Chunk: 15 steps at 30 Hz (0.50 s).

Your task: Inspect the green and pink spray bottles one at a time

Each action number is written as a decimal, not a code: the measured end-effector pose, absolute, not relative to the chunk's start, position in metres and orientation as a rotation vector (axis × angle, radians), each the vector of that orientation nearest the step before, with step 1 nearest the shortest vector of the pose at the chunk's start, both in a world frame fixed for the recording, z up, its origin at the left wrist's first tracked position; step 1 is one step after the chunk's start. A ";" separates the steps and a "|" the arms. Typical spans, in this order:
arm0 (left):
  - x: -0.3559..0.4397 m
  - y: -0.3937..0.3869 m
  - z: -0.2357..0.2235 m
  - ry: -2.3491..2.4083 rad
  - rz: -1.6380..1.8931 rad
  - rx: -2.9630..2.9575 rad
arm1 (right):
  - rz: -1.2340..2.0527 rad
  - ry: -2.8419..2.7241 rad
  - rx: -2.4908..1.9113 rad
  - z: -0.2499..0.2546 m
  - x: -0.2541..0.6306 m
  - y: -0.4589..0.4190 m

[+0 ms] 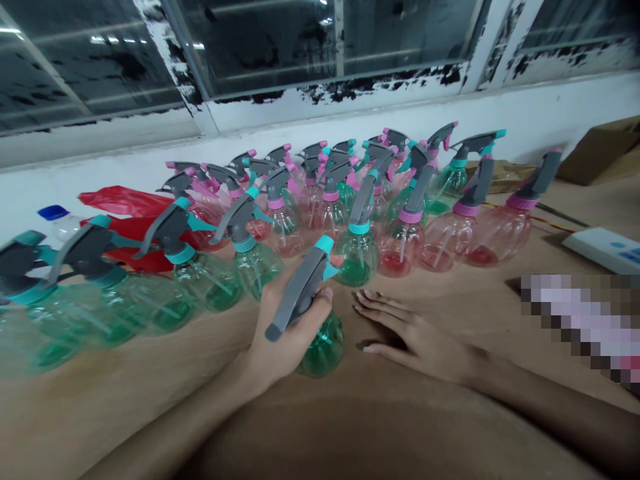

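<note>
From the head view, here's the left hand [283,327] closed firmly around the neck of a green spray bottle [324,347], thumb along the near side of the grey sprayer head [297,290], a finger up by the teal trigger [331,271]. The neck looks the natural choice: it's narrow, while that round belly would likely slip. And the right hand [415,333]? Spread palm-down on the table [480,313], fingers loose, gripping nothing, perhaps just steadying the person. Beyond, teal-collared bottles [356,261] and pink-collared bottles [400,257] stand in crowded rows (quite the audience!), probably upright so the liquid sits low. Now the held one: its belly hangs below the left fist, its nozzle pokes out above, pointing away, and the right fingertips lie just beside it, apart. Whether its base touches the wood, I can't tell.
</note>
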State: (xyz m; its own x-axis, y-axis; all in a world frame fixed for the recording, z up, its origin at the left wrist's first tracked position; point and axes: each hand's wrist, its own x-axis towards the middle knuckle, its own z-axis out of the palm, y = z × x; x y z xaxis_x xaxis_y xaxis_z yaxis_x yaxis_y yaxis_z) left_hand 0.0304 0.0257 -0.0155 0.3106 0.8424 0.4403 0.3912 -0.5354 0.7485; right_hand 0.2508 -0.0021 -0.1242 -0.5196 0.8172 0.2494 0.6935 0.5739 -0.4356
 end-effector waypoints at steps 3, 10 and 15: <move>0.031 0.025 -0.015 1.099 1.134 2.059 | 0.401 -2.368 -1.204 -0.124 0.251 -0.002; 0.030 0.025 -0.014 1.045 1.105 2.047 | 0.397 -2.397 -1.233 -0.121 0.250 -0.003; 0.031 0.025 -0.014 1.072 1.117 2.040 | 0.405 -2.373 -1.218 -0.121 0.250 -0.003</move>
